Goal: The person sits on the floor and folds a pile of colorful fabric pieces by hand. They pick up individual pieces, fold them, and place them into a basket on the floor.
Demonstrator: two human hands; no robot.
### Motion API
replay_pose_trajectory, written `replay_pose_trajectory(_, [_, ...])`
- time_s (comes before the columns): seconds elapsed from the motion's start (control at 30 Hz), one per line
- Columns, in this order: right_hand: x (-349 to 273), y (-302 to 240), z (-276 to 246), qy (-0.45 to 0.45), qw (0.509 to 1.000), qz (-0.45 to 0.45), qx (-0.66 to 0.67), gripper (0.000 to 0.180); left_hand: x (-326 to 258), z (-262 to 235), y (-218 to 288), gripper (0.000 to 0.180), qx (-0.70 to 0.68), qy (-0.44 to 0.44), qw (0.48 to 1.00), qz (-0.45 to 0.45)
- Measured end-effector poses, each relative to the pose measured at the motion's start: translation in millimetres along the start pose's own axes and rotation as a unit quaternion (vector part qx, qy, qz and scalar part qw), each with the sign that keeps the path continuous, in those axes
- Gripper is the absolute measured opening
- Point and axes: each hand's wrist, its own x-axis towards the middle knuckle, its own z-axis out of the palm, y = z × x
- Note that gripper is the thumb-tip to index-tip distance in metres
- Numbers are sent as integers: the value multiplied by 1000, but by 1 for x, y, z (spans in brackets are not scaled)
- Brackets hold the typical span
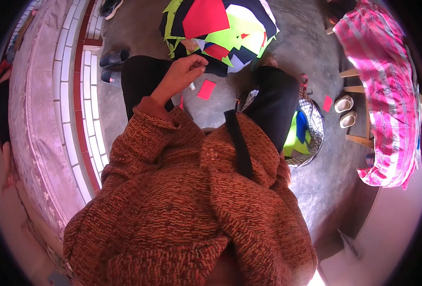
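Observation:
My left hand is in front of my left knee, fingers curled in and thumb against them; whatever may be inside is hidden. Just beyond it rises a heap of fabric scraps in neon green, red, black and pale grey. On the floor below the hand lies a red cloth piece, with a small whitish object beside it. My right arm hangs at my right side, and only a sliver of skin at my right hand shows; its fingers are hidden. Near it is a checked bag with green and blue cloth inside.
A black strap lies across my knitted top. Dark shoes stand at left by a white-tiled step. To the right are pale clogs, another red scrap and a wooden-legged seat under a pink plaid cloth.

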Motion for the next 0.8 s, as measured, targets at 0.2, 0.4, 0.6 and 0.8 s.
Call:
replay_pose_trajectory(0.2, [-39, -67, -18, 91, 982, -104, 125, 50, -3, -5, -5, 24, -40, -7, 999, 19])
replay_pose_trajectory(0.4, [-97, -180, -19, 166, 905, -340, 192, 47, 0, -1, -13, 23, -3, -34, 999, -14])
replay_pose_trajectory(0.6, [-188, -272, 17, 128, 849, -509, 65, 48, 7, 16, -62, 26, 134, -25, 991, -16])
replay_pose_trajectory(0.8, [-202, -291, 40, 195, 768, -578, -196, 58, 13, 40, -152, 29, 197, -74, 975, -69])
